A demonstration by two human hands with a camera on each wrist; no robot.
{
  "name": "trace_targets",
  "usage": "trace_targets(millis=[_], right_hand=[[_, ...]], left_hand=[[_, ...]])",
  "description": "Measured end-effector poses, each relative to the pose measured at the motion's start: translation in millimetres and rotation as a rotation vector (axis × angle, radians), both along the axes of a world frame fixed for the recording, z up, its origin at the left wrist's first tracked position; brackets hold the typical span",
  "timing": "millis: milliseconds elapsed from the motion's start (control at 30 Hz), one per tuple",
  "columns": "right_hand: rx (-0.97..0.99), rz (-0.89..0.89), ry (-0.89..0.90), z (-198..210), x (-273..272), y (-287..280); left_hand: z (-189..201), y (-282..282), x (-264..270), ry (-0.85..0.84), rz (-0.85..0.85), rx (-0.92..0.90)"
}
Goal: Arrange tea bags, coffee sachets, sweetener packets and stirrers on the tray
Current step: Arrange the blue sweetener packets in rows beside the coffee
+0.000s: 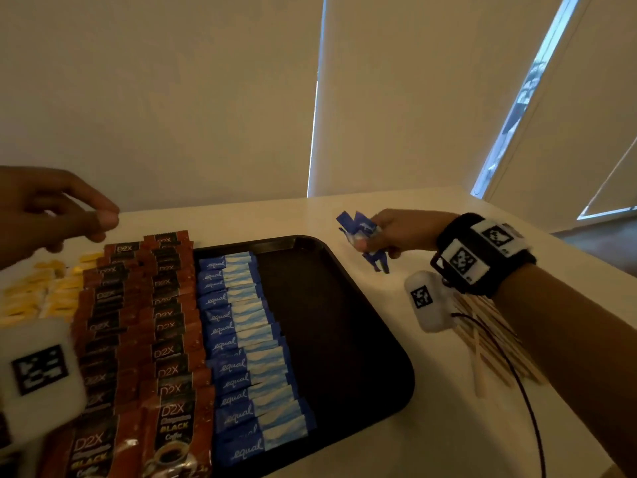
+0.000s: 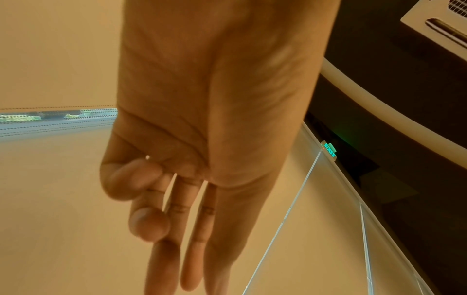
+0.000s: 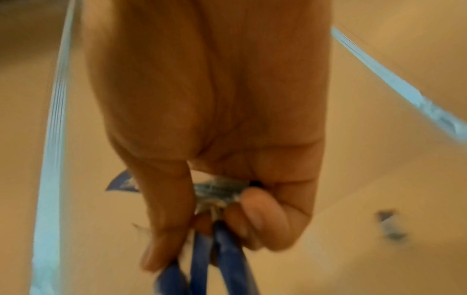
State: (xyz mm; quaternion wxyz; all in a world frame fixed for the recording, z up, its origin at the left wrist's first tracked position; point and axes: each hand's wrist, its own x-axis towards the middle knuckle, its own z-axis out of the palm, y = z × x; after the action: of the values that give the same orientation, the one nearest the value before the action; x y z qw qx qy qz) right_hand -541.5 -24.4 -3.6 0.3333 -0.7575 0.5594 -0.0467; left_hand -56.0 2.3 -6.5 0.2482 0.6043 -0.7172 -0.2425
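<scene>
A black tray (image 1: 344, 339) lies on the white table. On it stand two columns of brown coffee sachets (image 1: 165, 326) and one column of blue sweetener packets (image 1: 241, 339). My right hand (image 1: 389, 232) hovers past the tray's far right corner and grips a bunch of blue sweetener packets (image 1: 358, 229), seen bunched between thumb and fingers (image 3: 220, 239) in the right wrist view. My left hand (image 1: 58, 208) floats above the far left with fingers loosely extended (image 2: 177, 229) and nothing in it. Wooden stirrers (image 1: 489, 343) lie on the table under my right forearm.
Yellow packets (image 1: 38, 291) are scattered on the table left of the coffee sachets. A loose blue packet (image 3: 389, 223) lies on the table beyond my right hand. The tray's right half is bare. Window blinds (image 1: 413, 98) back the table.
</scene>
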Motion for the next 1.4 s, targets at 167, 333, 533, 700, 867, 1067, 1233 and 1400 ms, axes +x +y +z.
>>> trace_targets(millis=[167,333,533,700,867,1067,1233,1400], right_hand=[[0.261,0.209,-0.451,6.7,68.0,21.8],[0.493,0.395,-0.759,2.1,120.8,30.3],[0.491,0.547,-0.783,-0.1,148.0,32.4],[0.42,0.544,-0.774,-4.0,153.5,33.9],[0.308,0.514,-0.689,-2.8,151.7,30.5],[0.127,0.519,-0.543,3.4,147.4,34.5],[-0.003,0.463,-0.546,1.0,154.9,37.0],[0.002,0.39,-0.667,-3.3,160.5,37.8]], left_hand=[[31.4,76.7,-126.3,0.082,-0.138,-0.137],[27.5,77.2,-150.7,0.201,-0.092,-0.185],[30.8,78.8,-152.3,0.321,-0.064,-0.185],[27.1,75.6,-155.1,0.386,-0.028,-0.181],[26.2,74.2,-153.0,0.419,0.025,-0.188],[23.7,71.4,-148.2,0.431,0.103,-0.185],[22.6,72.8,-151.6,0.546,0.179,-0.172],[20.9,74.7,-154.1,0.529,0.183,0.037]])
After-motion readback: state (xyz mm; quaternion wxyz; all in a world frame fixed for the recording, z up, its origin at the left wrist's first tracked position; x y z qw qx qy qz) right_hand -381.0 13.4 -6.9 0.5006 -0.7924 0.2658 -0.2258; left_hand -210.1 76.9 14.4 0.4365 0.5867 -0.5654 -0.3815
